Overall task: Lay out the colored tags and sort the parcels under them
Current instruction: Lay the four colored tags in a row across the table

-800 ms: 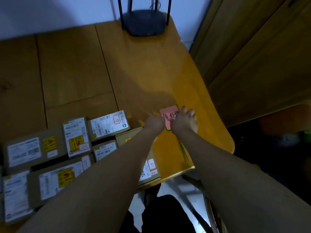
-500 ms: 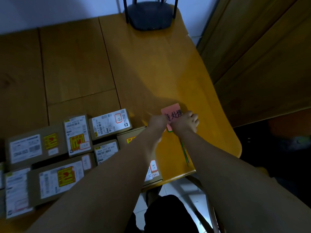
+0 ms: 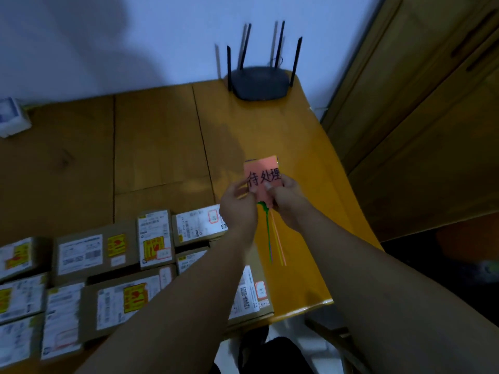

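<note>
Both hands are raised above the tabletop [image 3: 162, 147], meeting near the centre of the view. The left hand [image 3: 237, 203] has its grip closed on the left edge of the pink tag [image 3: 266, 168], thumb on its face. The right hand [image 3: 287, 197] pinches the tag's lower right corner. The tag faces the camera with black handwritten characters across it, and thin yellow and dark edges of other cards show just behind it. Coloured ties [image 3: 269, 233], green, yellow and orange, hang from under the hands toward 6 o'clock. The parcels [image 3: 121, 265], brown boxes with white and yellow labels, lie packed together at 8 o'clock from the hands, some partly hidden by the left forearm. A black router [image 3: 259, 82] sits at 12 o'clock against the wall. A small white box [image 3: 12, 118] lies at 10 o'clock.
</note>
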A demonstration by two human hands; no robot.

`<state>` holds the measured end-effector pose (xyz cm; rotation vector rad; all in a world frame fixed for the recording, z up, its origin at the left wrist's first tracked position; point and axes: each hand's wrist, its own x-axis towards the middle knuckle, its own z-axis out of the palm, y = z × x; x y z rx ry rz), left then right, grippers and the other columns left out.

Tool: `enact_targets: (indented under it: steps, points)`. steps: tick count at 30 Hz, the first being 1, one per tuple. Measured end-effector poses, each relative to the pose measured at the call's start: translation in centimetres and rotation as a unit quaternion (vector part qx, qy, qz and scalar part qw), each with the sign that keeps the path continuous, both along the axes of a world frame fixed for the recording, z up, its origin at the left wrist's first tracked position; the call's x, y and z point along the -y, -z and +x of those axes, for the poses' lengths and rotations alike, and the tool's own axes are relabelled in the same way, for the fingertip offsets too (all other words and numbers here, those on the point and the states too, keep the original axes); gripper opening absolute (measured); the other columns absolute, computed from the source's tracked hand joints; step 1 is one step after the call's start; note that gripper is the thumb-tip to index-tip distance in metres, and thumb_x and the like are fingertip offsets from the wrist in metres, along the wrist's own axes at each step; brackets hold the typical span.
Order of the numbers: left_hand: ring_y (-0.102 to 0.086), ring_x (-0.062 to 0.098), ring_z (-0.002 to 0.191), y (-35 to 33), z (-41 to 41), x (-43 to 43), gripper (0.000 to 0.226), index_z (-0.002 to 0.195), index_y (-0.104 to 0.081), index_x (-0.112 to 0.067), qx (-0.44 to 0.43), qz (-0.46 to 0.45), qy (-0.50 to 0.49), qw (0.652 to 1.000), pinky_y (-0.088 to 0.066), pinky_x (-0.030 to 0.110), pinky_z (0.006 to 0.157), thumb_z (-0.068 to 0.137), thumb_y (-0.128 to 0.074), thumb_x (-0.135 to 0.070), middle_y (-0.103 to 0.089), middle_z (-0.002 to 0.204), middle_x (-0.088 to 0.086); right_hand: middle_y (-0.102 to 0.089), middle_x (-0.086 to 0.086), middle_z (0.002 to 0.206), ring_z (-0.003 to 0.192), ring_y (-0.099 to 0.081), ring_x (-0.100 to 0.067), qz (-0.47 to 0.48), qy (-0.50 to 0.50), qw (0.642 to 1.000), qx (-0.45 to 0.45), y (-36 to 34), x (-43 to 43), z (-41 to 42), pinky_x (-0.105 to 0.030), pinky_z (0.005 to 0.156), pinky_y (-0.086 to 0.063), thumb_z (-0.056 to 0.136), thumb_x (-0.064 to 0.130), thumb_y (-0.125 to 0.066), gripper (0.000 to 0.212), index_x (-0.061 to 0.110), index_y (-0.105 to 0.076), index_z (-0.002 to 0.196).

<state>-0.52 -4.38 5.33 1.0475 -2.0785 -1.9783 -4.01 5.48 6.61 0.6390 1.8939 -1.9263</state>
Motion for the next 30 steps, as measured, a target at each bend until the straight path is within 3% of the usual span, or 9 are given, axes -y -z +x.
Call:
enact_targets:
  steps: [2,3,5,9,12,17,22,25,30]
  points:
    - [-0.076,0.021,0.087,-2.6,-0.7,2.5,0.027,0.107,-0.076,-0.035,-0.038,0.018,-0.010,0.999,-0.062,0.032,0.075,0.085,-0.081,-0.019,-0.078,0.098,-0.003,-0.069,-0.016,0.114,0.084,-0.066,-0.019,-0.048,-0.008,0.999,-0.021,-2.9,2.2,-0.6,-0.029,0.066,-0.053,0.104,-0.001,-0.055,0.028,0.001,-0.061,0.132]
    - [-0.076,0.028,0.091,-4.0,-1.1,3.8,0.028,0.108,-0.077,-0.031,-0.053,0.016,-0.011,0.998,-0.064,0.044,0.080,0.085,-0.081,-0.017,-0.078,0.102,0.003,-0.068,-0.016,0.115,0.086,-0.066,-0.020,-0.072,-0.013,0.997,-0.032,-4.5,3.3,-0.7,-0.030,0.068,-0.053,0.105,-0.001,-0.054,0.029,0.001,-0.060,0.133]
    - [-0.076,0.032,0.093,-6.8,-1.8,6.7,0.028,0.110,-0.079,-0.025,-0.081,-0.011,-0.017,0.997,-0.063,0.053,0.084,0.085,-0.083,-0.014,-0.078,0.102,0.007,-0.067,-0.017,0.116,0.088,-0.064,-0.021,-0.111,-0.033,0.992,-0.051,-7.7,5.4,-0.9,-0.031,0.070,-0.051,0.106,0.001,-0.054,0.028,0.002,-0.060,0.133]
    - [-0.077,0.025,0.089,-12.3,-1.5,12.4,0.022,0.107,-0.080,-0.019,-0.125,-0.066,-0.039,0.989,-0.065,0.050,0.081,0.086,-0.082,-0.015,-0.079,0.096,0.004,-0.069,-0.018,0.130,0.108,-0.066,-0.034,-0.163,-0.128,0.976,-0.067,-13.8,9.1,-0.5,-0.056,0.092,-0.059,0.106,0.011,-0.059,0.035,0.009,-0.056,0.141]
    - [-0.077,0.021,0.088,-15.7,-0.7,15.9,0.022,0.109,-0.080,-0.014,-0.144,-0.079,-0.064,0.984,-0.065,0.047,0.082,0.088,-0.081,-0.018,-0.080,0.096,0.004,-0.067,-0.018,0.137,0.122,-0.065,-0.042,-0.171,-0.188,0.964,-0.073,-17.1,11.7,-0.3,-0.064,0.099,-0.057,0.106,0.008,-0.059,0.038,0.013,-0.056,0.143]
    - [-0.077,0.021,0.088,-19.8,0.7,19.5,0.012,0.100,-0.079,-0.024,-0.193,-0.083,-0.072,0.975,-0.066,0.045,0.080,0.091,-0.078,-0.016,-0.079,0.095,0.002,-0.066,-0.017,0.138,0.121,-0.066,-0.042,-0.155,-0.225,0.954,-0.121,-20.5,15.5,-0.6,-0.059,0.091,-0.062,0.105,0.007,-0.060,0.038,0.018,-0.060,0.142]
    - [-0.076,0.021,0.090,-21.5,1.7,21.5,0.014,0.105,-0.079,-0.026,-0.227,-0.080,-0.080,0.967,-0.063,0.027,0.066,0.095,-0.074,-0.018,-0.078,0.098,0.000,-0.068,-0.015,0.135,0.121,-0.067,-0.041,-0.162,-0.232,0.950,-0.133,-21.5,17.9,-0.5,-0.057,0.088,-0.064,0.103,0.007,-0.063,0.035,0.018,-0.064,0.136]
    - [-0.074,0.019,0.097,-21.8,2.2,22.5,0.025,0.119,-0.078,-0.014,-0.229,-0.106,-0.070,0.965,-0.062,0.032,0.078,0.094,-0.074,-0.013,-0.079,0.106,0.004,-0.069,-0.014,0.134,0.118,-0.069,-0.039,-0.173,-0.233,0.947,-0.139,-21.5,19.1,-0.7,-0.055,0.086,-0.065,0.102,0.008,-0.064,0.033,0.019,-0.066,0.133]
    - [-0.074,0.022,0.104,-21.2,3.4,25.3,0.027,0.123,-0.074,-0.005,-0.226,-0.049,-0.097,0.968,-0.063,0.037,0.086,0.096,-0.071,-0.007,-0.078,0.114,0.011,-0.070,-0.013,0.132,0.116,-0.070,-0.035,-0.172,-0.263,0.940,-0.135,-21.2,22.0,-0.8,-0.052,0.088,-0.065,0.099,0.010,-0.069,0.039,0.019,-0.063,0.137]
